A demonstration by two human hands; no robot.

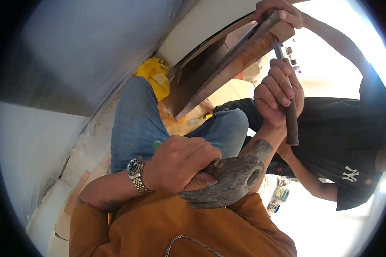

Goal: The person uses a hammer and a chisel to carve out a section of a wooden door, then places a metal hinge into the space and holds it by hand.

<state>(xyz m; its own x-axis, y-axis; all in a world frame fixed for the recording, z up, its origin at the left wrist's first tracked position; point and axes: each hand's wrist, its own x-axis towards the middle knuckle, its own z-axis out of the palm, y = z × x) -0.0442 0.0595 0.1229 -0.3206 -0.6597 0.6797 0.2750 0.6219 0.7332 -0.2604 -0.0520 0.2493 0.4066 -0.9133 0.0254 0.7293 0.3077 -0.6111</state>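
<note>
My left hand point(180, 165), a watch on its wrist, is closed around the handle of a claw hammer point(233, 177). The worn grey hammer head is in front of my chest, below the chisel. My right hand point(278, 92) grips a chisel point(291, 124) by its dark handle, with the blade pointing up. The blade's tip meets, or comes very near, the end of a long wooden board point(244, 55); the exact contact is hard to see. Another person's hand point(281, 12) holds the board's upper end.
A person in a black shirt point(330, 141) sits or leans at the right. Beside my knee lies a yellow bag point(153, 77). A yellow-handled tool point(200, 118) and wood shavings point(176, 122) are on the floor. Grey sheeting point(81, 55) stands at the left.
</note>
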